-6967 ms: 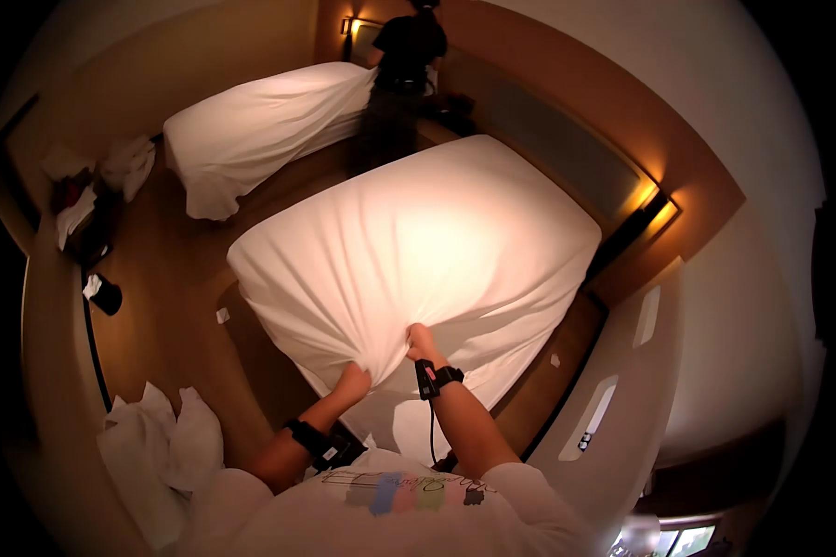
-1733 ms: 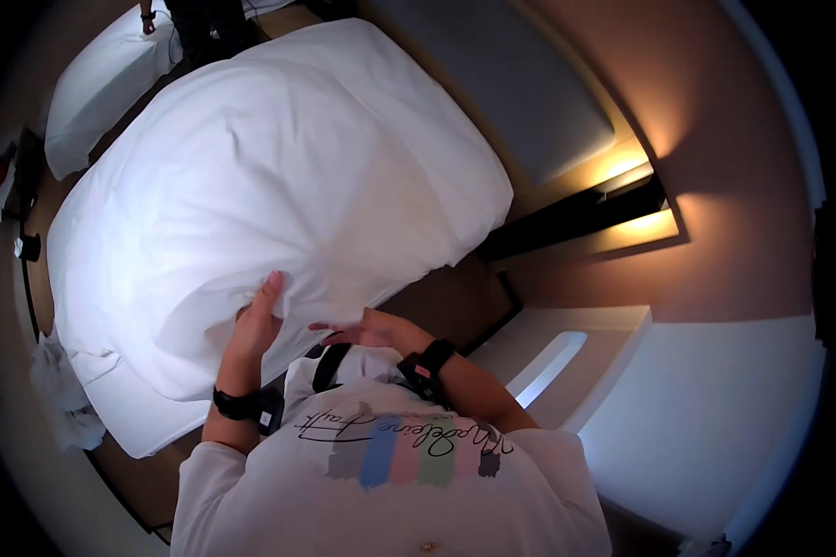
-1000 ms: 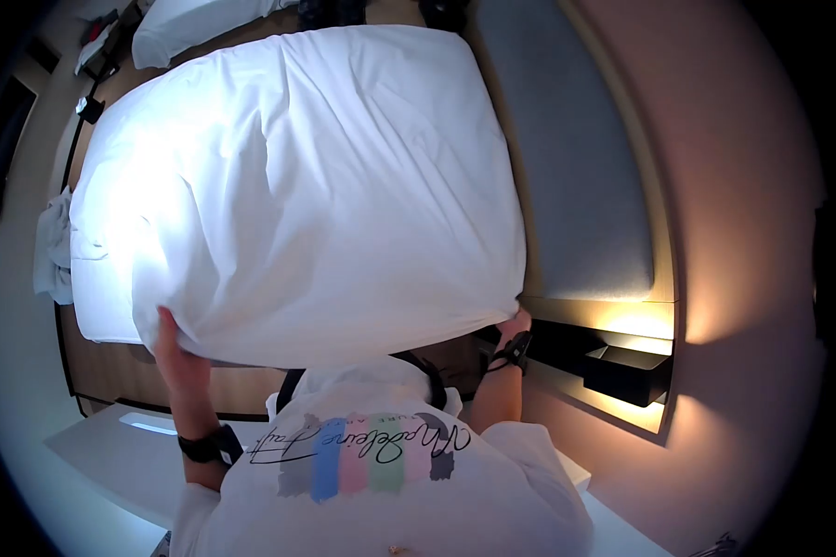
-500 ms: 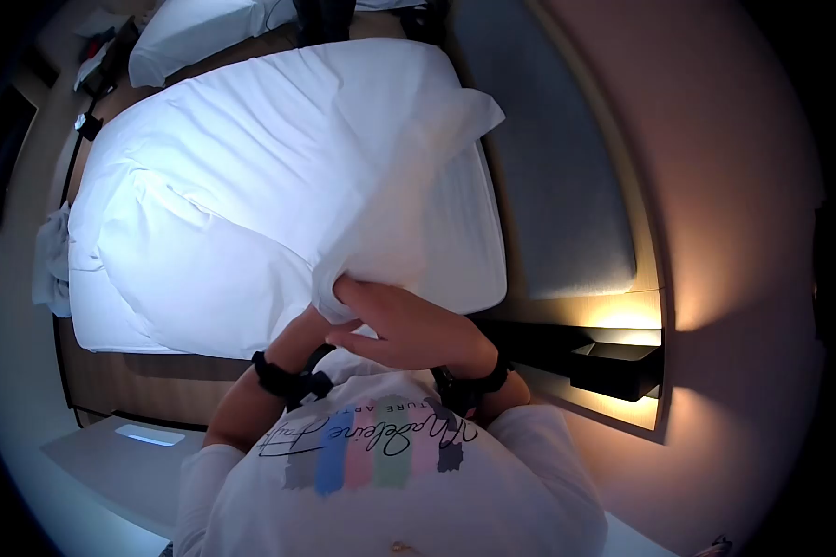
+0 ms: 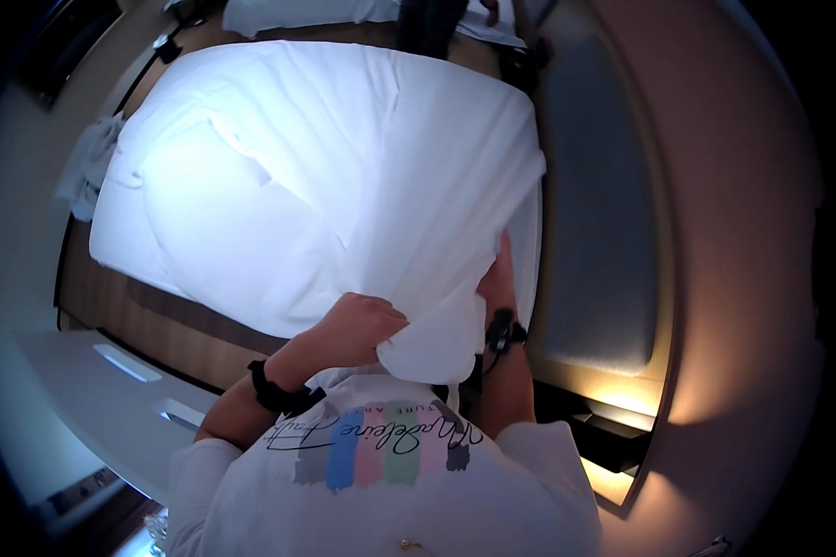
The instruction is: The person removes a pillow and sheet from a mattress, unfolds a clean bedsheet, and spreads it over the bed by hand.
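White sheet (image 5: 418, 176) is lying beside the grey headboard (image 5: 599, 213), looking soft, light, best taken by its hem, left hand (image 5: 358, 325) clenching gathered cloth farther from the headboard, right hand (image 5: 499, 276) touching cloth nearer it, grip unclear to me.

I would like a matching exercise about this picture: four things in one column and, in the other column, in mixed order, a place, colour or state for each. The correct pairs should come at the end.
Column one
1. left hand
2. right hand
3. sheet
4. headboard panel

Column two
A. grey
B. white and wrinkled
C. closed on the sheet
D. the hand nearer to the headboard panel

Right pairs: 1-C; 2-D; 3-B; 4-A
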`<move>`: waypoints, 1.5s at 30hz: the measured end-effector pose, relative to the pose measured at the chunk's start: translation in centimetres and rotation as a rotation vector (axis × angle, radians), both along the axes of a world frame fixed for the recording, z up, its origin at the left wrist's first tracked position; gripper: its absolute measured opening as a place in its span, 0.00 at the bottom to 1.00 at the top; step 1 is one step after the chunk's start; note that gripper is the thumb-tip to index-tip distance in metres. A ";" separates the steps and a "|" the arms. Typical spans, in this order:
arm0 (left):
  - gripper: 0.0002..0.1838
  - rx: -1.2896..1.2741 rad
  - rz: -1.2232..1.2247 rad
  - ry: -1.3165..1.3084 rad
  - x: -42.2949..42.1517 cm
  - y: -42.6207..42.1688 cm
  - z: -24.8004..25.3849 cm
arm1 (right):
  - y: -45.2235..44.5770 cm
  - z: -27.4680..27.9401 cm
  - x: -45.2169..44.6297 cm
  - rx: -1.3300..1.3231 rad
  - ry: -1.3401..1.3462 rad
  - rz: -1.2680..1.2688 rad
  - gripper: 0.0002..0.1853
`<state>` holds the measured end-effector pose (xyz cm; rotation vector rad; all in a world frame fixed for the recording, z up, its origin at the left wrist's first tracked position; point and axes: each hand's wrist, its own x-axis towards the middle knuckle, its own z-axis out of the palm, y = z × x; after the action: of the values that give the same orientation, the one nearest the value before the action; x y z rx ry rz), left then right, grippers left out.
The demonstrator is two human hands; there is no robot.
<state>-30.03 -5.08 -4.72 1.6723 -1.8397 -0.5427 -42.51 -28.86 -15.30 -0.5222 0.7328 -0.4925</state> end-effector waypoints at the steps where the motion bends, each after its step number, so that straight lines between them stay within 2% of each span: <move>1: 0.08 0.012 -0.013 0.001 0.0 0.1 -0.8 | -1.9 0.6 0.9 0.087 0.019 0.022 0.21; 3: 0.07 0.012 -0.006 -0.007 0.6 0.5 -2.0 | -9.4 -7.8 2.4 -0.056 0.190 0.098 0.19; 4: 0.07 0.078 -0.013 -0.038 0.9 0.8 -2.5 | -10.4 -7.5 3.7 -0.063 0.184 0.114 0.19; 6: 0.09 0.139 -0.017 -0.074 1.9 1.7 -2.2 | -11.3 -6.7 5.8 -0.790 0.847 0.146 0.13; 7: 0.10 0.188 0.015 -0.031 2.8 2.5 -1.6 | -10.4 -5.2 6.2 -0.798 0.843 0.145 0.13; 8: 0.11 0.234 0.049 0.014 3.9 3.2 -1.4 | -9.5 -3.8 6.2 -1.336 1.071 0.412 0.12; 10: 0.12 0.219 0.129 0.303 6.6 5.7 -1.7 | -0.1 5.4 5.9 -1.670 0.793 0.187 0.13; 11: 0.12 0.224 0.264 0.477 7.5 6.5 -1.7 | 3.6 6.2 4.1 -2.130 0.538 0.690 0.13; 12: 0.12 0.224 0.397 0.651 8.7 7.3 -1.7 | 8.8 9.2 4.3 -2.247 0.716 0.923 0.14; 13: 0.15 0.091 0.399 0.571 10.5 8.4 -4.3 | 13.9 12.1 4.5 -2.361 0.852 1.177 0.15; 14: 0.18 0.186 0.385 0.929 10.4 8.8 -3.0 | 15.6 13.1 5.0 -2.061 0.376 1.363 0.17; 15: 0.22 0.277 0.418 1.279 10.3 9.2 -1.8 | 14.5 13.5 6.2 -1.849 0.101 1.365 0.18; 16: 0.26 0.239 0.345 1.747 9.6 9.8 -0.7 | 13.5 14.0 7.4 -1.613 -0.153 1.387 0.21; 17: 0.26 0.239 0.342 1.741 9.5 9.4 -1.6 | 12.3 14.2 9.6 -1.447 -0.148 1.253 0.21; 18: 0.29 0.254 0.358 1.535 9.4 8.5 -3.3 | 11.7 14.4 10.9 -1.284 -0.149 1.123 0.21; 19: 0.32 0.260 0.380 1.329 9.4 7.8 -4.8 | 11.9 14.9 11.1 -1.294 -0.162 1.130 0.21; 21: 0.30 0.186 0.369 1.290 8.7 7.4 -6.2 | 13.4 15.4 10.3 -1.261 -0.191 1.500 0.22; 22: 0.28 0.126 0.344 1.252 8.4 7.7 -7.3 | 14.3 13.5 10.2 -1.203 -0.370 1.606 0.24; 23: 0.25 0.126 0.351 1.296 8.4 7.8 -9.7 | 14.5 12.1 9.7 -1.145 -0.289 1.691 0.24; 24: 0.25 0.110 0.377 1.305 8.6 8.5 -10.0 | 14.6 11.9 9.6 -1.087 -0.205 1.782 0.24; 26: 0.23 0.223 0.454 1.064 8.8 10.3 -10.6 | 12.9 8.4 9.4 -1.067 -0.252 1.783 0.20; 27: 0.19 0.207 0.572 1.046 8.5 11.5 -13.3 | 11.6 7.6 9.2 -0.853 -0.246 1.592 0.19; 28: 0.19 0.182 0.624 1.059 8.3 13.1 -14.2 | 10.3 6.5 9.1 -0.642 -0.230 1.402 0.18; 30: 0.16 0.685 1.018 0.076 7.4 16.3 -15.6 | 7.0 2.3 7.3 -0.545 -0.079 1.066 0.20; 32: 0.16 0.700 1.221 0.232 7.0 19.0 -17.4 | 6.0 6.0 7.0 -0.417 0.046 0.769 0.15; 33: 0.18 0.731 1.206 0.122 7.0 20.7 -18.3 | 5.6 8.0 6.3 -0.412 -0.019 0.659 0.16; 34: 0.18 0.740 1.240 0.137 6.9 22.0 -19.1 | 6.0 10.3 5.2 -0.943 -0.016 0.419 0.18; 35: 0.18 0.675 1.200 0.323 7.0 22.7 -18.5 | 6.8 13.0 4.3 -1.442 0.188 0.053 0.20; 36: 0.19 0.599 1.150 0.504 7.7 24.0 -18.1 | 6.8 16.2 3.8 -1.514 0.110 -0.206 0.25; 37: 0.19 0.424 1.024 0.514 7.8 26.1 -22.8 | 6.4 17.7 3.0 -1.583 0.095 -0.370 0.25; 38: 0.23 0.501 0.933 0.854 8.5 26.4 -20.7 | 6.2 18.3 2.4 -1.614 0.134 -0.396 0.24; 40: 0.28 0.417 1.011 1.141 9.5 28.7 -23.9 | 6.4 18.9 2.0 -1.662 0.263 -0.384 0.23; 41: 0.28 0.400 1.009 1.147 10.1 29.9 -25.5 | 6.9 18.5 2.1 -1.676 0.337 -0.343 0.23; 42: 0.31 0.497 1.203 1.199 10.7 30.7 -26.6 | 7.4 18.4 2.2 -1.693 0.325 -0.344 0.23; 43: 0.34 0.592 1.398 1.248 11.8 31.5 -28.3 | 7.9 17.9 2.8 -1.702 0.501 -0.250 0.22; 44: 0.40 0.602 1.476 1.329 12.7 32.4 -31.1 | 7.9 17.7 3.3 -1.725 0.587 -0.203 0.22; 45: 0.42 0.566 1.574 1.382 13.7 32.8 -31.4 | 8.1 17.3 3.9 -1.739 0.666 -0.153 0.21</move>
<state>-16.37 27.72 -36.11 1.6591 0.7048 -1.0096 -38.63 -20.76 2.00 -2.3437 0.8263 -1.0764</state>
